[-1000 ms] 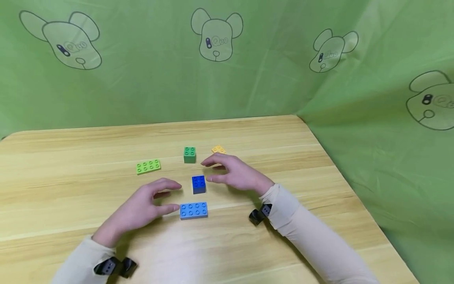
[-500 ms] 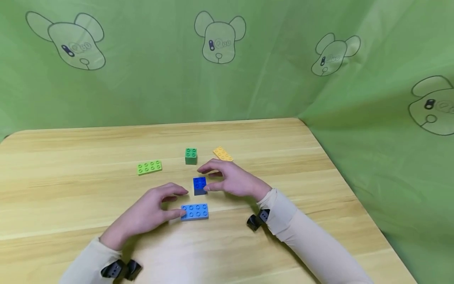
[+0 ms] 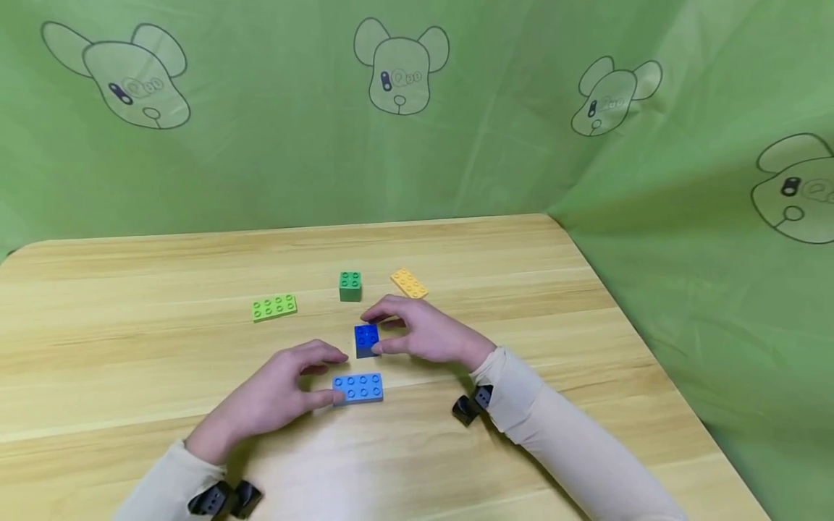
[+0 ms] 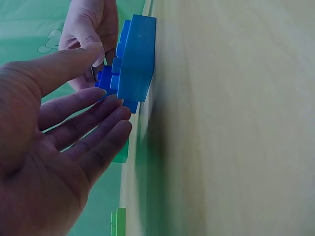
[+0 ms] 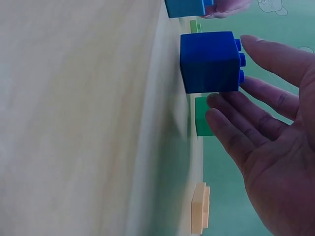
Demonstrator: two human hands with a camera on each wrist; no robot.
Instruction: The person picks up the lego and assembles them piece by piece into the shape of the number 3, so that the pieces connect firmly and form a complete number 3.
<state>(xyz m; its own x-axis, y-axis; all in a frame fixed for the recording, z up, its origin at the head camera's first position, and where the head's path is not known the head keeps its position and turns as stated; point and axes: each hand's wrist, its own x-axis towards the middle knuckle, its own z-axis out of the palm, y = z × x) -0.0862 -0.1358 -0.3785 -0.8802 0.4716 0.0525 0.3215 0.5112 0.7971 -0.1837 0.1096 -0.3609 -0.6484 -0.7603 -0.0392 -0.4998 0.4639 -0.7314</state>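
Observation:
A light blue two-by-four toy brick (image 3: 362, 389) lies studs up on the wooden table. My left hand (image 3: 267, 391) is at its left end, thumb tip overlapping the corner studs and fingers loosely extended beyond it. Just behind that brick sits a dark blue two-by-two brick (image 3: 365, 341). Around its right side hovers my right hand (image 3: 430, 331), its thumb near the front right corner and its fingers reaching past the back. In the right wrist view the thumb and fingers are spread about the dark blue brick (image 5: 209, 61) without closing on it.
Farther back stand a green two-by-two brick (image 3: 350, 287) and, to its right, a flat yellow-orange plate brick (image 3: 409, 283). A flat lime plate brick (image 3: 274, 307) lies to the left. Green curtain (image 3: 274, 159) hangs behind and right of the table (image 3: 130, 289).
My left hand has moved right until its thumb overlaps the light blue brick. My right hand has come slightly down and left over the dark blue brick, uncovering the yellow-orange plate.

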